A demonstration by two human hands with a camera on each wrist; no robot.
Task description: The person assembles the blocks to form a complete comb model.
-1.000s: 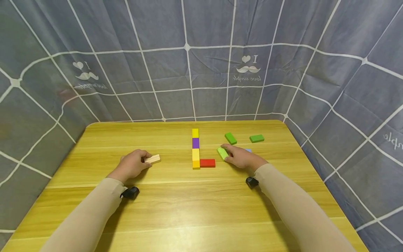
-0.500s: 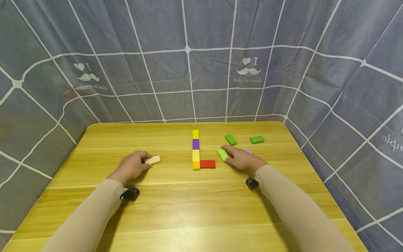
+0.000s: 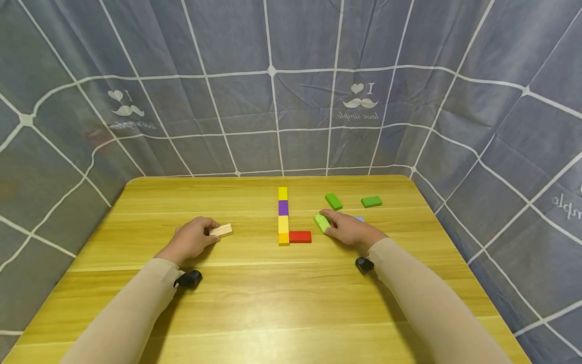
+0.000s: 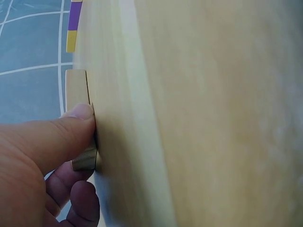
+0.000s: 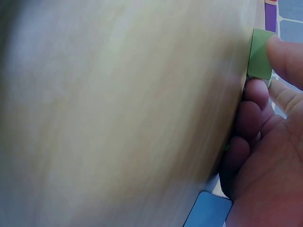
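Observation:
My left hand (image 3: 190, 239) pinches a plain wooden block (image 3: 223, 230) between thumb and fingers, left of the middle of the table. In the left wrist view the thumb lies across the wooden block (image 4: 76, 90). My right hand (image 3: 353, 228) grips a light green block (image 3: 322, 223) right of the middle; the right wrist view shows the thumb against one edge of the green block (image 5: 259, 54). Between the hands a column of yellow, purple (image 3: 283, 208), pale yellow (image 3: 283, 223) and orange-yellow blocks runs front to back, with a red block (image 3: 300, 237) at its near right end.
Two darker green blocks (image 3: 334, 201) (image 3: 371, 201) lie behind my right hand. A blue block (image 5: 208, 211), mostly hidden in the head view, lies beside that hand. A grey-blue curtain (image 3: 300, 101) with white lines surrounds the wooden table (image 3: 273, 303).

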